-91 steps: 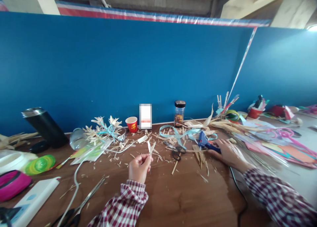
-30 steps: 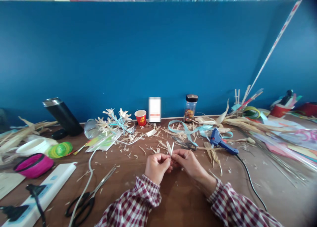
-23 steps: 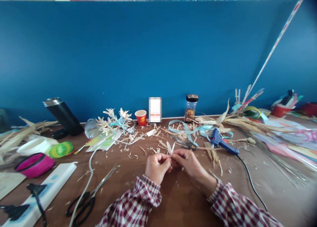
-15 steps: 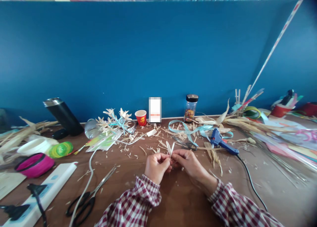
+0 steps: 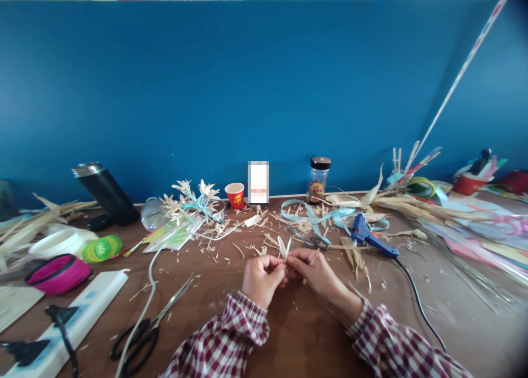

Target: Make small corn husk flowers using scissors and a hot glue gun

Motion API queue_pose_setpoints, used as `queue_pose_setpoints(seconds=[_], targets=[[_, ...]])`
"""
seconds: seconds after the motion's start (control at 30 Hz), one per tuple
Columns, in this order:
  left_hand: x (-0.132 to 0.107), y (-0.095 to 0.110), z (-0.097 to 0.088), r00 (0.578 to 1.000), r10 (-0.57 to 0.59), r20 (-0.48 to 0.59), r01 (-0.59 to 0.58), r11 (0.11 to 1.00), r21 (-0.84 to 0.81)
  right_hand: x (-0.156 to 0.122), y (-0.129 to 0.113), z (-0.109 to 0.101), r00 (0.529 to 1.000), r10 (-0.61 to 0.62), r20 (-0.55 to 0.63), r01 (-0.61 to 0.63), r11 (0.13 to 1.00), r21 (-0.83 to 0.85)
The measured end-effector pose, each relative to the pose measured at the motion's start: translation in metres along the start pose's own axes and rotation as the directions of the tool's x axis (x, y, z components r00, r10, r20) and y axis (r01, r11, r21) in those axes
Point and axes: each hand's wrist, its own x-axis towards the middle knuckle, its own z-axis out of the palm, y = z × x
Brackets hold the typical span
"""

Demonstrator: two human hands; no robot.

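Between my two hands, over the middle of the table, a small cream-coloured husk flower (image 5: 284,248) points its narrow petals upward. My left hand (image 5: 264,279) pinches its base between thumb and fingers. From the other side, my right hand (image 5: 311,270) closes thumb and forefinger on the same base, so the lower end is hidden. Just beyond the hands lie husk scraps (image 5: 270,240) and a dark-handled pair of small scissors (image 5: 318,243). A bunch of similar husk flowers (image 5: 196,202) with light-blue stems lies at the back left.
Black-handled scissors (image 5: 153,326) and a white power strip (image 5: 88,317) lie on the left. A blue glue gun (image 5: 369,237) rests on the right, its cord running forward. A red paper cup (image 5: 235,196), a lidded jar (image 5: 319,180) and a dark flask (image 5: 108,195) line the blue partition.
Nearly nothing differs. Both hands keep their pinch on the husk flower, with at most a tiny shift in its petals.
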Motion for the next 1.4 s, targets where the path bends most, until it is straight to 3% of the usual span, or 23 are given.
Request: queue_pose_setpoints(seconds=[0.23, 0.47, 0.7, 0.93, 1.4], targets=[[-0.0005, -0.0009, 0.0, 0.999, 0.046, 0.006, -0.046, 0.998, 0.052, -0.001, 0.0002, 0.0003, 1.0, -0.003, -0.001, 0.003, 1.0, -0.002], [-0.0003, -0.0016, -0.0017, 0.998, 0.061, 0.011, -0.062, 0.993, 0.097, -0.0015, 0.0012, 0.0034, 0.997, -0.065, -0.041, 0.06, 0.992, -0.112], [0.003, 0.0011, -0.0037, 0.998, 0.024, 0.058, -0.028, 0.997, 0.069, -0.0044, -0.001, 0.0045, 0.995, -0.082, -0.059, 0.074, 0.99, -0.124], [0.0022, -0.0008, -0.0033, 1.0, -0.001, 0.029, 0.0, 0.999, 0.039, -0.004, -0.0005, 0.0073, 0.99, -0.104, -0.096, 0.085, 0.979, -0.184], [-0.0017, 0.0046, -0.0052, 0.991, 0.127, 0.047, -0.133, 0.976, 0.171, -0.0037, 0.0017, 0.0073, 0.991, -0.106, -0.078, 0.09, 0.977, -0.194]])
